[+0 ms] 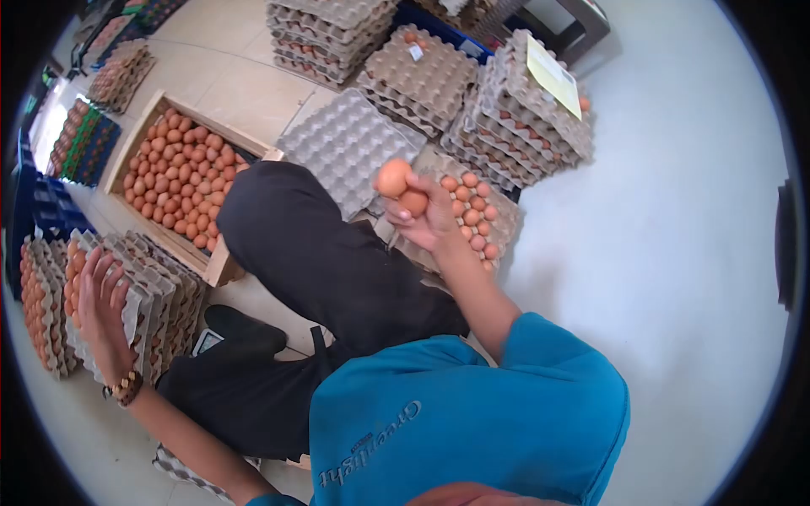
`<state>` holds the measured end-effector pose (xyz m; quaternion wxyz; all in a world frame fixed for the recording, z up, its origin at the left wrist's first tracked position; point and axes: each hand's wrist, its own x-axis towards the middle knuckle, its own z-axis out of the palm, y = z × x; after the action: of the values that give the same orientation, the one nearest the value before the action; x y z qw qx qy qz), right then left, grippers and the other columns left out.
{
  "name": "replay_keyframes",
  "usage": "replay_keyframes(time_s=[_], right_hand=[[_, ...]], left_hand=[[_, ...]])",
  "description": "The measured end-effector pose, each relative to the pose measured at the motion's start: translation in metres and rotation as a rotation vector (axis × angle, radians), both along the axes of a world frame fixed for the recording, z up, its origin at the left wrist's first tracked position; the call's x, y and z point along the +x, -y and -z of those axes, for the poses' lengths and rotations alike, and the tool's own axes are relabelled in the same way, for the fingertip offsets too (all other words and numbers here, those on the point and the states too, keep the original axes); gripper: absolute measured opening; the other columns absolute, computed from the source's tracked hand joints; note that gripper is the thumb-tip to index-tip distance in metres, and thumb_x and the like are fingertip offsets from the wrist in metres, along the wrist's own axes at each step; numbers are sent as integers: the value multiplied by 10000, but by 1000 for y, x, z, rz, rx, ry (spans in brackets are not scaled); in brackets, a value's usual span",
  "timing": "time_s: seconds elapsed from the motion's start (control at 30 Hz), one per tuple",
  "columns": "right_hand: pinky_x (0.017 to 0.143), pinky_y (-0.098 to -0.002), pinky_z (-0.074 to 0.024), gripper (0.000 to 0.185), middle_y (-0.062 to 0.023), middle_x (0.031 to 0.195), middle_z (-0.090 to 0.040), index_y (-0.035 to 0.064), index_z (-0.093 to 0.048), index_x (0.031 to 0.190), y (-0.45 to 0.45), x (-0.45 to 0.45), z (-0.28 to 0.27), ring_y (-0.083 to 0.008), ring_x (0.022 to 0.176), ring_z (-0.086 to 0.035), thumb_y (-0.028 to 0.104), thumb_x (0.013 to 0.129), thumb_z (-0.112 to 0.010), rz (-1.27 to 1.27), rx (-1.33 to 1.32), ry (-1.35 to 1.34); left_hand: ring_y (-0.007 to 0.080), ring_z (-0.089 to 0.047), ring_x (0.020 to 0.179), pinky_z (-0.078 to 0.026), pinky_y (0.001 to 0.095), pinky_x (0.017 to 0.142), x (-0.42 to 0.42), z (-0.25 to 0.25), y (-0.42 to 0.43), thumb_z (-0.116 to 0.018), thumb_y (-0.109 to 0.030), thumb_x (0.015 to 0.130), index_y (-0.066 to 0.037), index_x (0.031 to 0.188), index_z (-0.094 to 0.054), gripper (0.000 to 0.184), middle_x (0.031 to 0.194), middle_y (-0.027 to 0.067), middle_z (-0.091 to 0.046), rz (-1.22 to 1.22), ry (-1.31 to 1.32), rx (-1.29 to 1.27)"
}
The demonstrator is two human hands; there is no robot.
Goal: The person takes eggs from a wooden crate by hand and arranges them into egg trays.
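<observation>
My right hand [422, 211] is closed around brown eggs [393, 178]; two of them show between the fingers. It is raised over a grey cardboard egg tray [506, 215], partly filled with several brown eggs [474, 211]. Next to that lies a pale grey tray [337, 139] with bare cups. On the left, my left hand [103, 308], with a beaded bracelet at the wrist, has its fingers stretched out in front of a stack of filled egg trays [156, 291]. Whether its fingertips touch the eggs there, I cannot tell.
A wooden crate [160, 221] full of loose brown eggs stands beyond my knee. Tall tray stacks [333, 38] rise at the back, one topped with a yellowish paper [553, 72]. Blue crates [63, 194] stand at far left. A white wall [658, 253] borders the right.
</observation>
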<state>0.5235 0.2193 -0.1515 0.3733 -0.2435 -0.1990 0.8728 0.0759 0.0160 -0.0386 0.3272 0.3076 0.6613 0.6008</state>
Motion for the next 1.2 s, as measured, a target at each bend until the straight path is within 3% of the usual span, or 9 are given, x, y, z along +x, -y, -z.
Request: replay_keyframes(time_s=[0.17,0.23,0.3,0.4,0.6,0.83,0.9,1.03,1.2], right_hand=[[445,-197,-408,270,-50,860,-643,26,-622,1056,-3,83,64,-94,538,-565,143,821,-684,282,37,1111],[544,-257,-500,300,-72,856,-658,25,-633,1058,-23,115,106,-151,630,-625,138,787,-693,463,165,1320],[688,-356,-544,353,-121,875,-683,30,-639,1057,-58,157,170,-247,773,-673,174,747,-723,672,645,1587],[767,-356,-530,345,-133,892,-689,40,-637,1032,-79,140,132,-270,807,-679,204,744,-732,700,681,1763],[707,-397,-530,392,-139,964,-705,37,-644,1044,-114,169,143,-272,808,-686,273,736,-705,176,594,2017],[675,-363,-551,246,-120,770,-578,-45,-561,982,-113,258,154,-287,700,-598,167,868,-514,639,-184,649],[678,-358,-547,248,-125,767,-552,-41,-518,1051,-97,249,135,-278,702,-592,136,891,-451,790,-274,656],[742,-330,-529,344,-119,878,-639,-10,-506,1099,-80,281,174,-281,764,-621,186,837,-614,628,442,1668],[705,-353,-527,254,-114,816,-691,53,-649,918,-62,271,179,-210,745,-651,238,759,-721,720,768,1886]], left_hand=[[187,-576,1150,-453,299,961,0,5,-5,-458,-328,1025,-12,1425,-421,511,1346,113,-543,-16,-52,-2],[195,-578,1165,-457,303,963,0,6,-7,-472,-299,1023,-8,1426,-418,500,1355,116,-541,-33,-83,-32],[202,-575,1181,-454,309,974,-2,9,-7,-480,-278,1020,-5,1426,-417,493,1363,119,-538,-34,-90,-35],[207,-573,1189,-450,317,986,-2,10,-8,-478,-266,1022,-3,1427,-415,487,1369,123,-537,-37,-116,-42],[200,-570,1192,-446,323,1002,-2,12,-9,-473,-271,1025,-15,1425,-426,477,1361,112,-548,-74,-145,-58],[190,-568,1190,-443,317,1007,4,10,-12,-468,-261,1030,-21,1402,-465,443,1351,96,-555,-66,-243,-151],[184,-567,1189,-444,313,1005,4,12,-11,-470,-257,1030,-20,1398,-471,437,1342,94,-561,-40,-233,-126],[168,-567,1176,-444,307,1002,3,14,-10,-472,-254,1030,-20,1386,-488,426,1332,91,-563,16,-276,-121],[137,-572,1139,-450,277,972,3,13,-12,-504,-240,1011,-31,1368,-512,414,1287,76,-578,43,-325,-162]])
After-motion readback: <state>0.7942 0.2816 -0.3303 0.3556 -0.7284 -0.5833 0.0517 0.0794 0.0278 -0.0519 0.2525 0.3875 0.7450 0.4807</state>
